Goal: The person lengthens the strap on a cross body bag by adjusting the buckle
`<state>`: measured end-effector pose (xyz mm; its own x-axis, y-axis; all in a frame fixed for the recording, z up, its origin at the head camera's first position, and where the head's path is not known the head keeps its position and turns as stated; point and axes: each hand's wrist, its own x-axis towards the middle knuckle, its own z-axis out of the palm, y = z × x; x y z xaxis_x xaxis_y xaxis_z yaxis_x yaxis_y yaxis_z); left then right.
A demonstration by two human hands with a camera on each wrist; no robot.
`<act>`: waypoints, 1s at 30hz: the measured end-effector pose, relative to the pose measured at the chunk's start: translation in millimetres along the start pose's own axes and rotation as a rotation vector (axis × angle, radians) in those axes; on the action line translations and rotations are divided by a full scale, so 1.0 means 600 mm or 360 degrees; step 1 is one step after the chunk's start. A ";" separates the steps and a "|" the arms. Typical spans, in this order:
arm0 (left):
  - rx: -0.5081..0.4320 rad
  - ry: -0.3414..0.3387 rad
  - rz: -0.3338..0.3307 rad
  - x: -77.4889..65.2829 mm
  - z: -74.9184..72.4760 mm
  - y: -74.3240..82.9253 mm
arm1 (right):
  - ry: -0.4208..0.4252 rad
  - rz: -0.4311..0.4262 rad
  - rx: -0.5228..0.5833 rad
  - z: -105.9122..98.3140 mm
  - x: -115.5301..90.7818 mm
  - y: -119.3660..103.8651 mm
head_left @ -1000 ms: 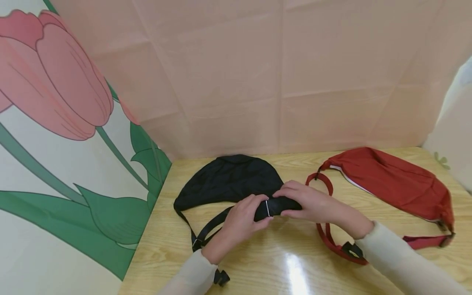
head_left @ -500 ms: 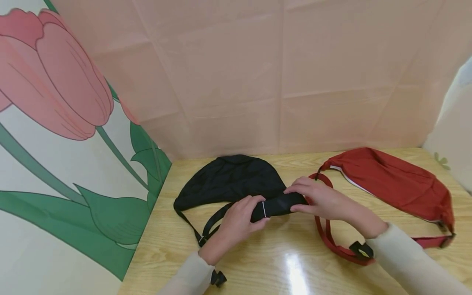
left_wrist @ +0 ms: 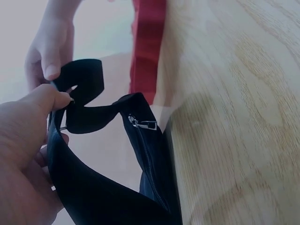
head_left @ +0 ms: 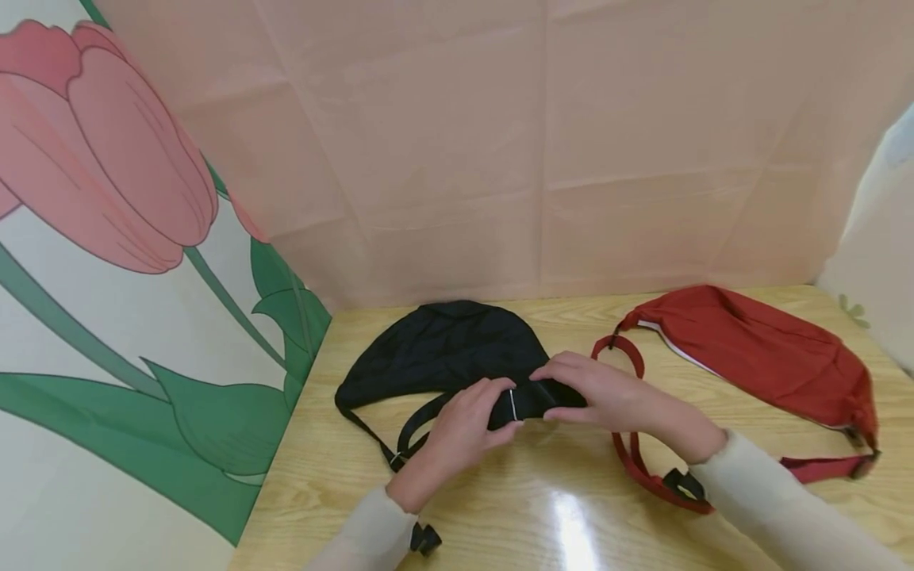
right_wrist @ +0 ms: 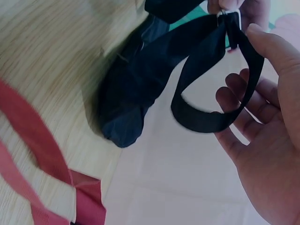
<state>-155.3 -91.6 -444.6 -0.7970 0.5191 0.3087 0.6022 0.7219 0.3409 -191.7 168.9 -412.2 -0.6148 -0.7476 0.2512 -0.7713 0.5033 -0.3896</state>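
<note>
A black waist bag (head_left: pixel 443 349) lies on the wooden table, its strap (head_left: pixel 546 398) raised in front of it. With thumb and fingers, my left hand (head_left: pixel 464 424) pinches the strap beside a silver slider (head_left: pixel 513 404). My right hand (head_left: pixel 603 394) holds the looped strap just right of that slider. In the right wrist view the strap loop (right_wrist: pixel 201 121) hangs between thumb and curled fingers. A zipper with a metal pull (left_wrist: pixel 147 125) shows on the bag in the left wrist view. Near my left sleeve lies a black buckle (head_left: pixel 426 539).
A red waist bag (head_left: pixel 757 357) lies at the right, its red strap (head_left: pixel 631 456) and black clip (head_left: pixel 684 484) partly under my right forearm. Behind the table (head_left: pixel 500 507) hangs a pink cloth (head_left: pixel 443 159). A tulip-printed panel (head_left: pixel 207 396) stands at the left.
My right hand moved right along the strap, then came back left. The left hand shifted slightly left. The strap's lower slider near my left wrist has moved up and right.
</note>
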 end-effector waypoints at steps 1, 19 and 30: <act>0.0002 -0.0001 0.0003 0.000 0.000 0.000 | -0.0005 -0.0002 -0.0007 0.002 0.003 -0.002; 0.0029 0.0076 0.0055 -0.012 0.000 -0.013 | 0.0109 0.0042 -0.0030 -0.022 -0.025 0.018; 0.0056 0.0054 0.0057 -0.009 0.001 -0.011 | -0.0021 0.0040 -0.0025 -0.003 -0.005 0.007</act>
<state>-155.0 -99.0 -449.0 -0.7726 0.5294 0.3505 0.6278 0.7191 0.2978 -193.5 173.8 -412.8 -0.6317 -0.7402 0.2301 -0.7583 0.5285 -0.3818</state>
